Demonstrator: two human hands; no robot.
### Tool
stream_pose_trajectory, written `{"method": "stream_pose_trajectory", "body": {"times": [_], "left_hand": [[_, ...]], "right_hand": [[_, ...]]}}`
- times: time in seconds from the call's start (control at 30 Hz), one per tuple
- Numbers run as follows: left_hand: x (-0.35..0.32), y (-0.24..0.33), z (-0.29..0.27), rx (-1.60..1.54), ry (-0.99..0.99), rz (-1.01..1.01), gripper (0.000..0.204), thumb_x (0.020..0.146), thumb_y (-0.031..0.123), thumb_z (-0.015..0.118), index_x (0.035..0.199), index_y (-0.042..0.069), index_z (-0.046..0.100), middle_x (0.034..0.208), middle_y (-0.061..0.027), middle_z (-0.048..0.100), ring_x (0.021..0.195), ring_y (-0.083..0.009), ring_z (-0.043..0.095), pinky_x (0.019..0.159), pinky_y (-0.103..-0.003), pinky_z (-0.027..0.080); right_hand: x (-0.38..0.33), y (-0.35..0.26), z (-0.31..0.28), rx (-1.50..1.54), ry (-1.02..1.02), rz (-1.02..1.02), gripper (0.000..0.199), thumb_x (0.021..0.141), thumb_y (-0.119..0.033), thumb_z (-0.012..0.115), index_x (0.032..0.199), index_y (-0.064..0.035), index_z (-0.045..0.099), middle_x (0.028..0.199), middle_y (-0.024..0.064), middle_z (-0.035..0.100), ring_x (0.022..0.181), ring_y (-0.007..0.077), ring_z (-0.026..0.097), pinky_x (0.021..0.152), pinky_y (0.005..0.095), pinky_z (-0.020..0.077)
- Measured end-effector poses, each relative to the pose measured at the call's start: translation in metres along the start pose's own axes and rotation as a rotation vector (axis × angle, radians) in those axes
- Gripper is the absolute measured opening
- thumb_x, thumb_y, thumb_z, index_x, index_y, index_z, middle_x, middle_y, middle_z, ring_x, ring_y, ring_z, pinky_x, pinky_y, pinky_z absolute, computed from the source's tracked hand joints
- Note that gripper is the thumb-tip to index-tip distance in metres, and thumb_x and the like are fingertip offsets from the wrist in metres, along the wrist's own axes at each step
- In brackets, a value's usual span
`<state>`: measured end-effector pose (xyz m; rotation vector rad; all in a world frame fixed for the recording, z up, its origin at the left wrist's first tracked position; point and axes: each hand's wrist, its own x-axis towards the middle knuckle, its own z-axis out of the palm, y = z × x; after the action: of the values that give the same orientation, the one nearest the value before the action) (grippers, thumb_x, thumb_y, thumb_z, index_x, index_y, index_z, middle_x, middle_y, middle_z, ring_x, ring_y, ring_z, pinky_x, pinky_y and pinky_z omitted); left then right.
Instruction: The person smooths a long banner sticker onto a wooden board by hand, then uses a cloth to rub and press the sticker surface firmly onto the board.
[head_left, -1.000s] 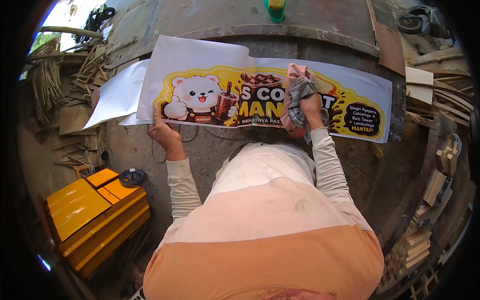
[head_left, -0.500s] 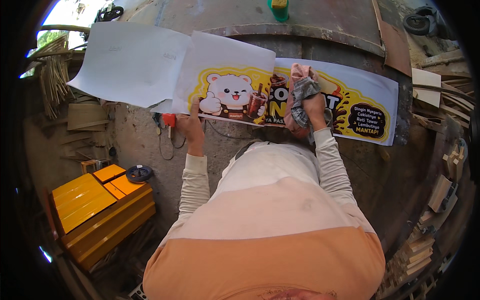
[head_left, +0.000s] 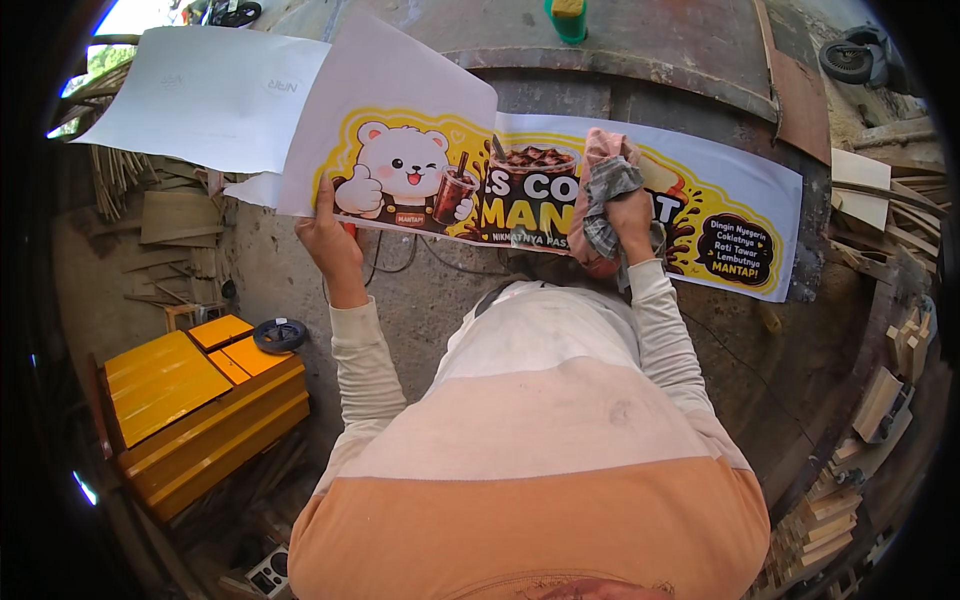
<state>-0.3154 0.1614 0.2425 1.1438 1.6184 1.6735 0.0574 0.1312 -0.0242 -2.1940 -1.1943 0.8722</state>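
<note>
A long printed sticker banner (head_left: 700,200) with a white cartoon bear, a drink cup and a yellow and brown background lies across a grey metal panel (head_left: 640,50). My left hand (head_left: 328,238) pinches the banner's lower left edge and lifts that end off the surface. The white backing sheet (head_left: 210,95) hangs peeled away to the far left. My right hand (head_left: 625,215) grips a crumpled pink and grey checked cloth (head_left: 605,175) and presses it onto the middle of the banner.
A yellow box-shaped cabinet (head_left: 190,400) stands at lower left with a black tape roll (head_left: 280,334) on it. A green bottle (head_left: 567,15) sits at the top of the panel. Wood offcuts (head_left: 880,400) pile up on the right, and bamboo strips (head_left: 125,170) on the left.
My left hand has moved right and up with the banner's left end, peeling more backing away to the left. The right hand with the cloth stays pressed on the banner's middle.
</note>
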Motion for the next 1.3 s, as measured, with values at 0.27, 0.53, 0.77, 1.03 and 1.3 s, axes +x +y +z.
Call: {"method": "stream_pose_trajectory", "body": {"times": [0.27,0.53,0.77,1.03,1.3], "left_hand": [[-0.027,-0.001,-0.005,0.011,0.134,0.051,0.029,0.1,0.017,0.069,0.11,-0.01,0.07,0.109,-0.0158,0.074,0.091,-0.02,0.073,0.08,-0.033,0.061],[-0.061,0.034,0.013,0.041,0.118,0.076,0.031,0.1,0.019,0.068,0.109,-0.011,0.071,0.106,-0.0153,0.075,0.089,-0.0198,0.073,0.081,-0.032,0.059],[-0.049,0.031,0.007,0.082,0.143,0.034,0.032,0.101,0.02,0.067,0.112,-0.01,0.071,0.106,-0.0141,0.075,0.089,-0.0186,0.072,0.081,-0.032,0.058],[-0.04,0.02,0.005,-0.005,0.146,0.024,0.033,0.101,0.018,0.067,0.115,-0.011,0.069,0.11,-0.0147,0.074,0.096,-0.0192,0.072,0.083,-0.032,0.058],[-0.037,0.015,0.001,-0.028,0.21,-0.023,0.029,0.101,0.018,0.066,0.113,-0.009,0.07,0.109,-0.0137,0.074,0.092,-0.0183,0.073,0.083,-0.031,0.059]], "right_hand": [[-0.001,-0.004,-0.003,-0.028,-0.022,0.009,0.059,0.086,-0.052,0.074,0.133,-0.0183,0.065,0.108,0.0219,0.075,0.102,0.039,0.072,0.086,0.0439,0.0559],[-0.005,-0.014,-0.002,0.082,0.028,-0.045,0.052,0.083,-0.049,0.076,0.119,-0.0111,0.07,0.105,0.0252,0.074,0.101,0.0433,0.071,0.087,0.0473,0.0554],[0.004,-0.009,0.004,0.005,-0.084,-0.031,0.063,0.086,-0.054,0.074,0.14,-0.0235,0.062,0.113,0.0174,0.075,0.105,0.0361,0.073,0.088,0.0417,0.0557],[-0.016,-0.058,0.017,-0.055,-0.235,-0.131,0.042,0.078,-0.033,0.077,0.107,-0.0025,0.074,0.104,0.026,0.074,0.1,0.0441,0.071,0.087,0.0504,0.0562],[-0.043,-0.065,0.027,-0.182,-0.431,-0.311,0.04,0.083,-0.036,0.075,0.11,-0.0066,0.074,0.102,0.0233,0.074,0.098,0.0434,0.071,0.086,0.0504,0.056]]}}
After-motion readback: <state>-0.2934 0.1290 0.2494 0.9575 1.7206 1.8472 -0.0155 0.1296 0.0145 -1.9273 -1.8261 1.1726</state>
